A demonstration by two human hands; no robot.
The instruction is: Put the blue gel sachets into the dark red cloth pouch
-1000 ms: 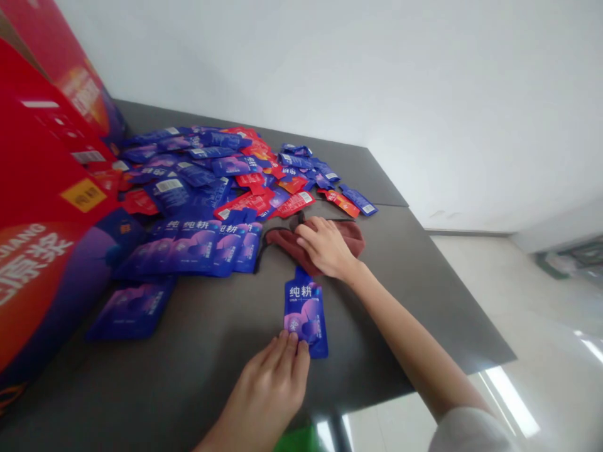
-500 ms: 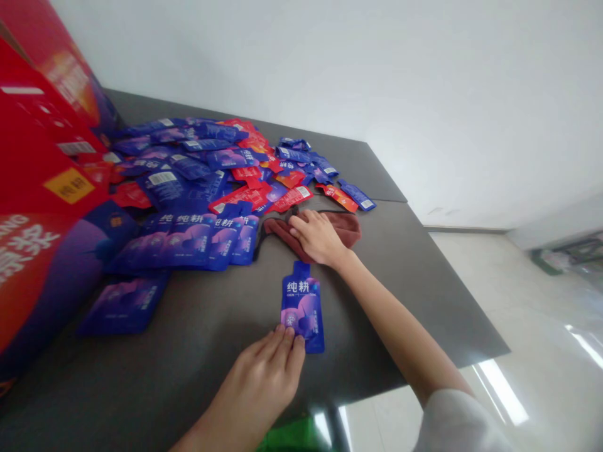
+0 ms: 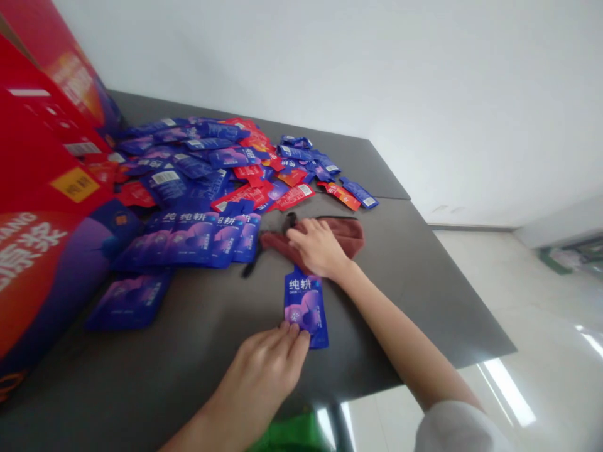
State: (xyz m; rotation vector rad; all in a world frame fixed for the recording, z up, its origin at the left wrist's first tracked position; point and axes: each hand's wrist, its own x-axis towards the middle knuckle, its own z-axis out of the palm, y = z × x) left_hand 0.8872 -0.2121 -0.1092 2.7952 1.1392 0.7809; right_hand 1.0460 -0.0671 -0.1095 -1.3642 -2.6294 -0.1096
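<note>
My left hand (image 3: 271,361) has its fingers pressed together on the lower left part of a blue-and-purple spouted drink pouch (image 3: 305,304) that lies on the table. The spout end of that pouch tucks up against a brown fabric bag (image 3: 346,235), which partly hides it. My right hand (image 3: 320,248) is closed on the bag, its fingers curled over the middle of the fabric. Black trim runs along the bag, and a black strap (image 3: 250,266) hangs out at its left. The undersides of the fingers on both hands are hidden.
Left of the bag, several blue pouches (image 3: 193,242) overlap in a row, with one pouch (image 3: 129,300) in front. A heap of blue and red pouches (image 3: 198,154) lies behind. Large red boxes (image 3: 32,144) stand at the left. The grey table (image 3: 424,295) ends at the right; something green (image 3: 292,433) is below.
The drink pouch's spout end now reaches under the bag's near edge. My right hand and the bag have shifted slightly, and the black strap sticks out further. The view has moved a little.
</note>
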